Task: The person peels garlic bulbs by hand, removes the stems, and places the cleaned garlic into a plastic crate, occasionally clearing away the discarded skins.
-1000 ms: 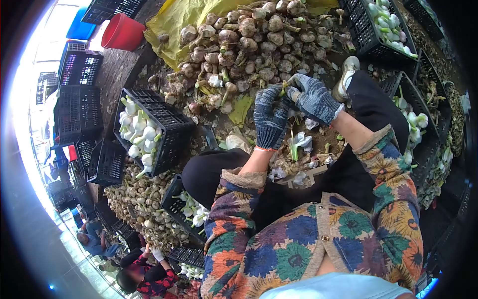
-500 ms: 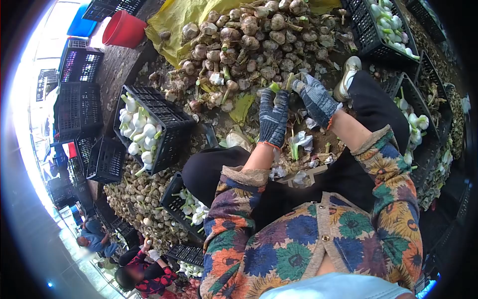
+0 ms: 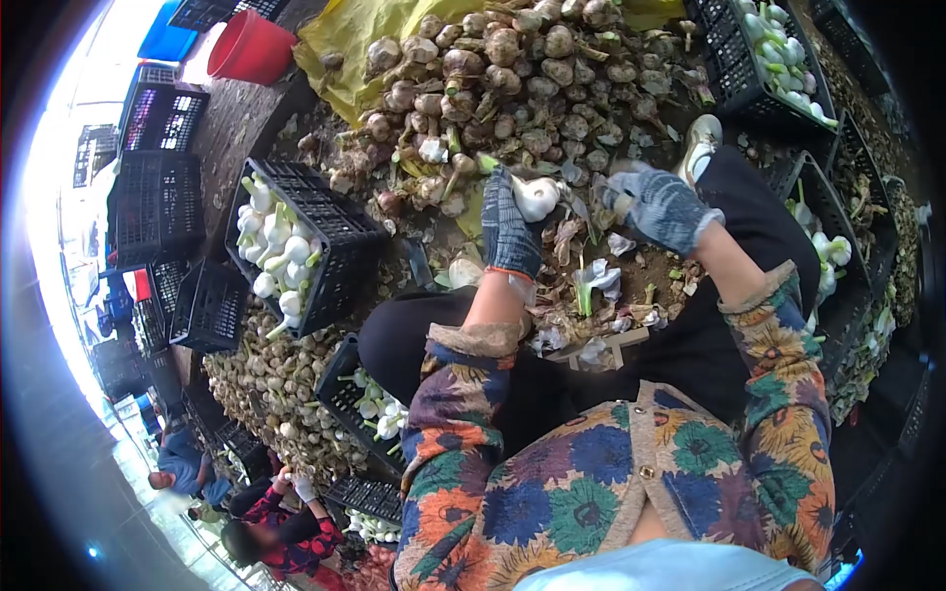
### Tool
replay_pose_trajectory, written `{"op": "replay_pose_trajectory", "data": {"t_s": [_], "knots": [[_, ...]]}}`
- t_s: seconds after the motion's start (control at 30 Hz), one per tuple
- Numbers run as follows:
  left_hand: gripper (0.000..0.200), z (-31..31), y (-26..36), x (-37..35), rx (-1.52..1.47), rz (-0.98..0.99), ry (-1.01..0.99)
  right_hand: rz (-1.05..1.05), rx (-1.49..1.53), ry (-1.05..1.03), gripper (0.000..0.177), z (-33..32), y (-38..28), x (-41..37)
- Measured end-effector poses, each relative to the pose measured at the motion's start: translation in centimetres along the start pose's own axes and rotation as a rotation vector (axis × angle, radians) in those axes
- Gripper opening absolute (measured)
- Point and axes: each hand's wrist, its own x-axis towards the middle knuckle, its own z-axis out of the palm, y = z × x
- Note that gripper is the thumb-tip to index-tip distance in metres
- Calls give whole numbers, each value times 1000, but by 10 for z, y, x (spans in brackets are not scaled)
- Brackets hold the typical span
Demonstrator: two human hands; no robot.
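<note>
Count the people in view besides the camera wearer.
2. A person in blue sits at the lower left edge. A person in a red patterned top is just below and to the right, beside the unpeeled garlic pile. Others may be hidden beyond the crates.

Garlic heap (image 3: 512, 69) ahead, crates (image 3: 347, 225) either side.

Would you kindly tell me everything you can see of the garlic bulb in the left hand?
The garlic bulb is white, plump and smooth-skinned, cleaner than the brown heads piled beyond it. It is gripped in the fingers of the left hand, which wears a blue-grey knitted glove. The gloved right hand is apart from it.
</note>
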Motion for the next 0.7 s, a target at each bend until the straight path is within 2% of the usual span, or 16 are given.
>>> {"op": "replay_pose_trajectory", "data": {"t_s": [0.03, 0.07, 0.1, 0.17, 0.27, 0.33, 0.37, 0.47, 0.5, 0.53, 0.6, 0.67, 0.7], "knots": [[48, -11, -5, 9, 67, -38, -215, 255, 98, -81, 29, -17, -18, 7], [48, -20, -13, 17, 84, -59, -308, 195, 224, 2, 30, -13, -11, 8], [49, -24, -18, 21, 103, -77, -402, 264, 351, 9, 31, -16, -12, 14], [48, -17, -23, 7, 52, -81, -350, 376, 546, 16, 32, -19, -20, 29], [45, -32, -33, 16, 117, -107, -390, 501, 775, -15, 33, -21, -28, 38], [45, -32, -56, 16, 381, 271, -344, 558, 967, -54, 33, -23, -34, 41], [45, -41, -65, 23, 558, 413, -373, 658, 1139, -96, 33, -20, -33, 39], [47, -37, -53, 16, 577, 341, -456, 715, 1328, -146, 31, -23, -31, 37], [47, -11, -28, -10, 307, 76, -458, 750, 1344, -106, 23, -19, -32, 37], [47, 4, -15, -25, 35, -186, -452, 741, 1324, -135, 25, -19, -30, 37], [52, -30, -34, 4, 518, 64, -528, 726, 1283, -193, 28, -21, -26, 37], [58, -42, -42, 13, 715, 216, -553, 730, 1277, -175, 27, -21, -28, 38], [54, -37, -41, 10, 668, 241, -550, 732, 1273, -167, 26, -21, -29, 38]]}}
